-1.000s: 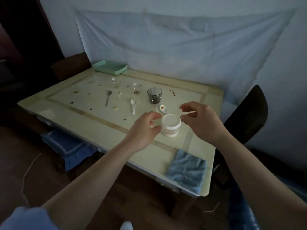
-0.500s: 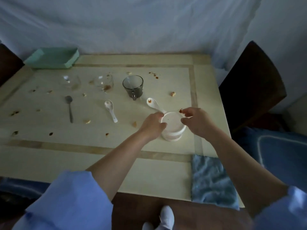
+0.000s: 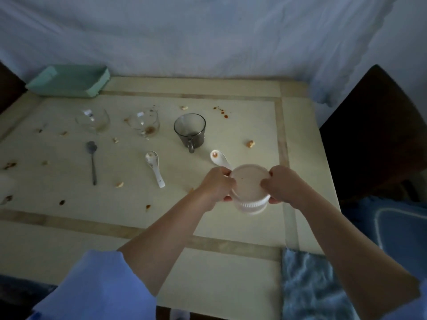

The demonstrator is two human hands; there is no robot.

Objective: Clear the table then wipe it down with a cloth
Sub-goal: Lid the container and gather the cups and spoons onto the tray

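Note:
A white ribbed bowl (image 3: 250,187) is at the table's right side, gripped on its left rim by my left hand (image 3: 216,187) and on its right rim by my right hand (image 3: 283,184). Just behind it lies a white spoon (image 3: 217,157) with red sauce. Further left are another white spoon (image 3: 154,167), a metal spoon (image 3: 92,161), a dark glass mug (image 3: 190,131) and two clear glass bowls (image 3: 143,122) (image 3: 93,120). A blue cloth (image 3: 312,285) hangs over the near right edge. Crumbs and sauce spots dot the cream table (image 3: 161,227).
A green tray (image 3: 69,82) sits at the far left corner. A dark chair (image 3: 374,135) stands at the right side, with a blue cushion (image 3: 397,227) below it. A pale sheet hangs behind the table.
My head has moved closer and now looks down over the table. Both hands have closed onto the bowl's rim from either side.

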